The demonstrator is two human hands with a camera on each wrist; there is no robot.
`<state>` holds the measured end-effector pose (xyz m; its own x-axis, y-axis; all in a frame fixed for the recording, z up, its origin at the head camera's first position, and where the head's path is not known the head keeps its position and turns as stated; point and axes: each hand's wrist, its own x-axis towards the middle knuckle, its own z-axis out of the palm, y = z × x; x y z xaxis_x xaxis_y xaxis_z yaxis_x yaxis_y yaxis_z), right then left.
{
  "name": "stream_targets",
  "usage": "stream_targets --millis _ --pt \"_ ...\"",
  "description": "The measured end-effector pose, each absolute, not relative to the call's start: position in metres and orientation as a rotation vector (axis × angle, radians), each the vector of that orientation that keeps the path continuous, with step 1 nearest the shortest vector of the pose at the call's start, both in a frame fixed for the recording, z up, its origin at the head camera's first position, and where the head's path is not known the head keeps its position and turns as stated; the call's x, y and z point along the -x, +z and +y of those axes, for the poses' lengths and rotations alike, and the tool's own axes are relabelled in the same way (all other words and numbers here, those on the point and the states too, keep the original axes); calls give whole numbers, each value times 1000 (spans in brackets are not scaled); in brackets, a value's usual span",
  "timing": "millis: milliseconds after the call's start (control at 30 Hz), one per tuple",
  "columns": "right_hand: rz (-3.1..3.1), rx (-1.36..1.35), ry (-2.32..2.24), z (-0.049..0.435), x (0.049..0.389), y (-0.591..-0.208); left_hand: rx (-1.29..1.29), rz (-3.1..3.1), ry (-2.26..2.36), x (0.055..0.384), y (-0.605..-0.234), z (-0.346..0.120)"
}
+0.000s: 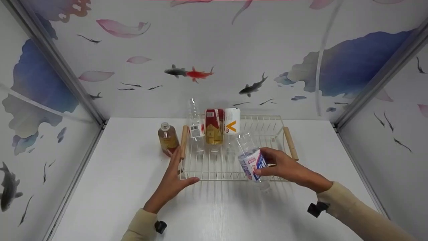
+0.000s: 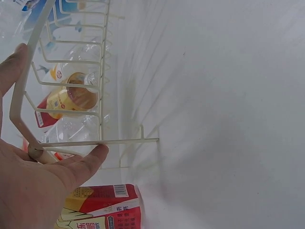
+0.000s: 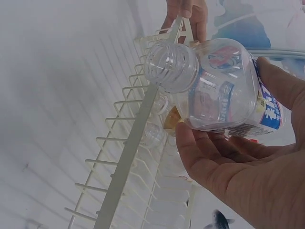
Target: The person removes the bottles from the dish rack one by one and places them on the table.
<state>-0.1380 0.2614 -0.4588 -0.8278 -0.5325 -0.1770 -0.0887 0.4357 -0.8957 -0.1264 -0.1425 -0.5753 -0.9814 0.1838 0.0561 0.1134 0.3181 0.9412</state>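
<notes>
My right hand grips a clear plastic bottle by its blue, white and pink label. The bottle is tilted above the front right of a white wire basket, its uncapped neck pointing down toward the near side. My left hand touches the basket's front left corner. Its thumb lies along the front rim, and its fingers reach along the side near the wooden handle.
Inside the basket, in a row, are a clear bottle with a red-and-white label, a red-and-yellow labelled bottle and a white-labelled bottle. An uncapped amber bottle stands left of the basket. Printed walls enclose the white table.
</notes>
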Motion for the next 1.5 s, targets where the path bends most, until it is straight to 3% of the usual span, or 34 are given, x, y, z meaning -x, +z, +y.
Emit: stream_targets --millis 1500 --pt "2198 672 -1296 255 130 -461 -392 2587 1721 120 -565 -144"
